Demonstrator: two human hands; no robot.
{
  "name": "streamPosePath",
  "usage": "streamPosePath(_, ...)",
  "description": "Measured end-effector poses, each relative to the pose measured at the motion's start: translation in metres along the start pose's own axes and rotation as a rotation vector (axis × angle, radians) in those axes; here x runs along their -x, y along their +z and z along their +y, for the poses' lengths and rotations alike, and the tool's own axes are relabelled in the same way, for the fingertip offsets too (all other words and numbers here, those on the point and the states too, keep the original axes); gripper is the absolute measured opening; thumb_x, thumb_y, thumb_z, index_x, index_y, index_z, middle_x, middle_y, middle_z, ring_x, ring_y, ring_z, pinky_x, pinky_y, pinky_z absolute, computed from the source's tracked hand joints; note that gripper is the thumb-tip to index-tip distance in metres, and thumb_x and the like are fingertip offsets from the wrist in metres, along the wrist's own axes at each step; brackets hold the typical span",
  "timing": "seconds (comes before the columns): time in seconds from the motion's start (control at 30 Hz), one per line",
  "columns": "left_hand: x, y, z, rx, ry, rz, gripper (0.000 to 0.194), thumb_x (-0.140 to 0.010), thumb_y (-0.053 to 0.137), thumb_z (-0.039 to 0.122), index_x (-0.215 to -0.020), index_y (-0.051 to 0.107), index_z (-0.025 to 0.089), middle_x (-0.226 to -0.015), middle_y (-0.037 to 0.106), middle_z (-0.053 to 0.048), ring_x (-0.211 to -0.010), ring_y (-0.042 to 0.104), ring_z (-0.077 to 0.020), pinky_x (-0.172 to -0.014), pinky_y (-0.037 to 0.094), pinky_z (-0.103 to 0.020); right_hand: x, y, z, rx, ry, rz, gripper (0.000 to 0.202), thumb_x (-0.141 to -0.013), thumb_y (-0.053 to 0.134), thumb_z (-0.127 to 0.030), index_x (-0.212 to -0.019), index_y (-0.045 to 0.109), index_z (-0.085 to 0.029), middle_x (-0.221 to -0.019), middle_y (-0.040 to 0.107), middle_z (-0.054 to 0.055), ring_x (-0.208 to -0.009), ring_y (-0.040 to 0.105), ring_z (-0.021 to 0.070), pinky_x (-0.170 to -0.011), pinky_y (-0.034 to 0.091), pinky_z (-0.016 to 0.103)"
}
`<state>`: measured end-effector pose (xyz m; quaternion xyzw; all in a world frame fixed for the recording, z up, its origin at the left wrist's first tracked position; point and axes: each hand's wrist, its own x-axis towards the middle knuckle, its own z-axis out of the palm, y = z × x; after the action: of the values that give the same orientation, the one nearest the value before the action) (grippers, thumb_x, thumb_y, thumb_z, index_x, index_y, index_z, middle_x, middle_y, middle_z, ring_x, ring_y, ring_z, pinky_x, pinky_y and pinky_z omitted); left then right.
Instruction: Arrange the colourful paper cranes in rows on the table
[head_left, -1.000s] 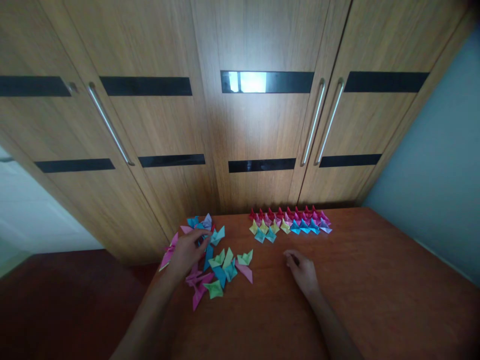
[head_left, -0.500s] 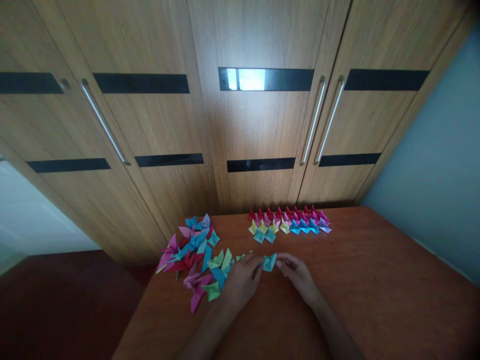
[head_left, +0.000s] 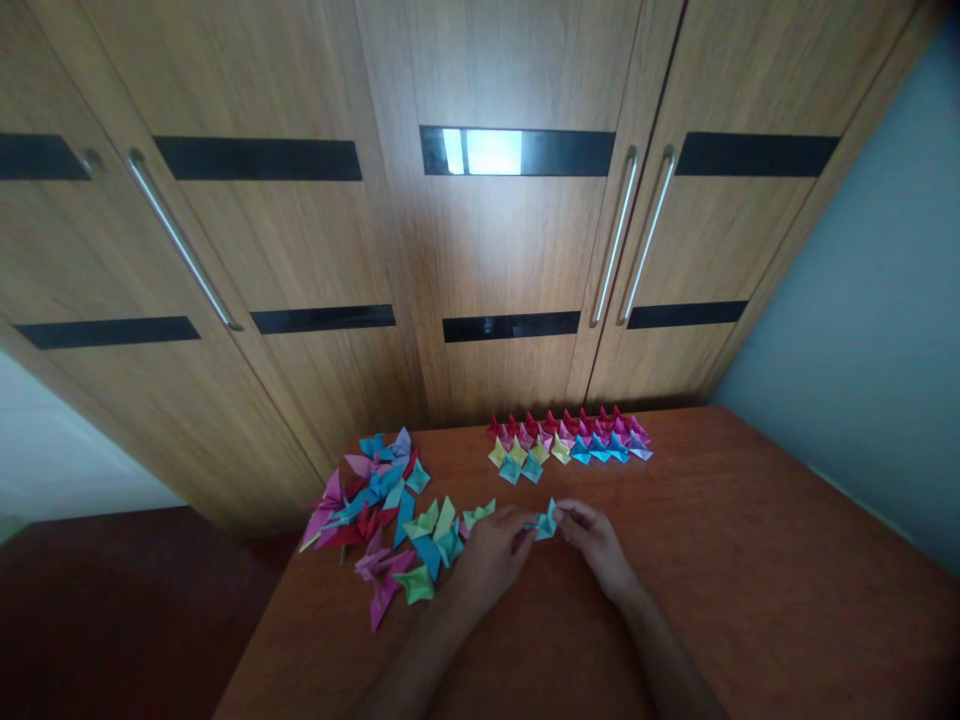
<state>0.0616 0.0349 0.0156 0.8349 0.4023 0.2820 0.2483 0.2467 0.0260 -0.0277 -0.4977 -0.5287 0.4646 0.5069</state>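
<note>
A small teal origami paper piece [head_left: 546, 521] with pointed corners is held between my two hands, just above the table [head_left: 720, 560]. My left hand [head_left: 496, 552] pinches its left side with thumb and fingers. At its right corner my right hand [head_left: 597, 543] is closed on it with the fingertips. Left of my left hand lies a loose heap of folded papers [head_left: 382, 485] in pink, red, blue and teal. A green folded piece [head_left: 415, 584] sits at the heap's near side. Beyond my hands stand rows of origami pieces [head_left: 570, 437], red, pink, yellow, blue and teal.
A wooden wardrobe [head_left: 510, 260] with metal handles and black strips rises right behind the table's far edge. To the right is a pale blue wall [head_left: 847, 300]. Dark red floor [head_left: 150, 600] shows past the table's left edge.
The view has shifted slightly. The teal origami piece has turned a little between my hands, and both hands still grip it. The rows and the heap look the same.
</note>
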Motion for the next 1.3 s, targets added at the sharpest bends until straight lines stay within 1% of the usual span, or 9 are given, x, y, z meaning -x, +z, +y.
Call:
streamPosePath(0.23,0.004,-0.001,0.001,0.078,0.001,-0.018,0.020,-0.084,0.052,0.017,-0.097,0.066,0.022,-0.091,0.069,-0.003,-0.079,0.062,-0.0134,-0.074,0.048,-0.023,-0.002,-0.004,0.005,-0.138,0.053,0.075,0.035,-0.077,0.058,-0.053,-0.079,0.062,-0.018,-0.057,0.043,-0.004,-0.049,0.033,0.0087,-0.046,0.025,0.020)
streamPosePath(0.37,-0.002,0.007,0.000,0.117,0.058,-0.041,0.020,-0.085,0.051,0.016,-0.096,0.066,0.022,-0.094,0.069,-0.003,-0.085,0.063,-0.0136,-0.079,0.048,-0.024,-0.003,-0.004,0.005,-0.142,0.068,0.088,0.037,-0.077,0.057,-0.054,-0.081,0.063,-0.018,-0.062,0.054,-0.001,-0.051,0.042,0.0101,-0.047,0.031,0.021)
streamPosePath(0.43,-0.009,0.012,0.000,0.113,0.076,-0.044,0.019,-0.086,0.051,0.017,-0.096,0.066,0.022,-0.095,0.069,-0.003,-0.086,0.063,-0.0133,-0.080,0.048,-0.023,-0.006,-0.007,0.009,-0.124,0.067,0.149,0.038,-0.078,0.055,-0.054,-0.087,0.063,-0.018,-0.069,0.060,0.001,-0.056,0.049,0.0122,-0.050,0.036,0.021)
streamPosePath(0.5,-0.018,0.018,0.000,0.058,0.085,-0.045,0.017,-0.086,0.052,0.017,-0.096,0.065,0.021,-0.094,0.069,-0.003,-0.086,0.063,-0.0129,-0.080,0.048,-0.023,-0.010,-0.013,0.016,-0.051,0.034,0.257,0.041,-0.079,0.052,-0.054,-0.091,0.063,-0.017,-0.077,0.064,0.003,-0.063,0.055,0.0150,-0.054,0.041,0.023)
streamPosePath(0.57,-0.028,0.023,0.000,-0.097,0.072,-0.069,0.017,-0.088,0.050,0.019,-0.097,0.064,0.021,-0.096,0.068,-0.003,-0.088,0.062,-0.0134,-0.081,0.047,-0.023,-0.013,-0.021,0.024,0.089,-0.021,0.378,0.043,-0.079,0.050,-0.054,-0.092,0.064,-0.016,-0.085,0.067,0.007,-0.072,0.059,0.0189,-0.062,0.046,0.027)
streamPosePath(0.67,-0.045,0.030,0.001,-0.343,0.035,-0.136,0.018,-0.090,0.046,0.022,-0.098,0.063,0.020,-0.099,0.066,-0.006,-0.092,0.062,-0.0169,-0.082,0.048,-0.027,-0.016,-0.029,0.035,0.310,-0.067,0.465,0.043,-0.081,0.047,-0.052,-0.096,0.064,-0.016,-0.094,0.069,0.010,-0.084,0.062,0.0231,-0.073,0.048,0.031)
streamPosePath(0.83,-0.075,0.044,0.001,-0.464,0.028,-0.208,0.024,-0.091,0.039,0.016,-0.098,0.062,0.018,-0.098,0.064,-0.010,-0.091,0.062,-0.0212,-0.080,0.049,-0.034,-0.016,-0.028,0.040,0.500,-0.066,0.394,0.036,-0.084,0.042,-0.047,-0.098,0.064,-0.021,-0.088,0.071,0.007,-0.078,0.065,0.0222,-0.073,0.049,0.031)
streamPosePath(1.0,-0.097,0.056,-0.001,-0.561,0.000,-0.216,0.027,-0.089,0.038,0.009,-0.100,0.062,0.015,-0.101,0.063,-0.013,-0.091,0.063,-0.0224,-0.079,0.051,-0.034,-0.017,-0.027,0.041,0.571,-0.070,0.372,0.034,-0.085,0.040,-0.042,-0.100,0.063,-0.021,-0.087,0.071,0.006,-0.077,0.067,0.0214,-0.070,0.049,0.029)
streamPosePath(1.3,-0.111,0.062,0.000,-0.653,-0.004,-0.209,0.025,-0.087,0.041,0.005,-0.098,0.063,0.011,-0.094,0.065,-0.014,-0.088,0.065,-0.0251,-0.076,0.053,-0.036,-0.017,-0.027,0.039,0.639,-0.052,0.361,0.033,-0.085,0.041,-0.038,-0.102,0.064,-0.021,-0.084,0.071,0.005,-0.072,0.067,0.0202,-0.067,0.049,0.027)
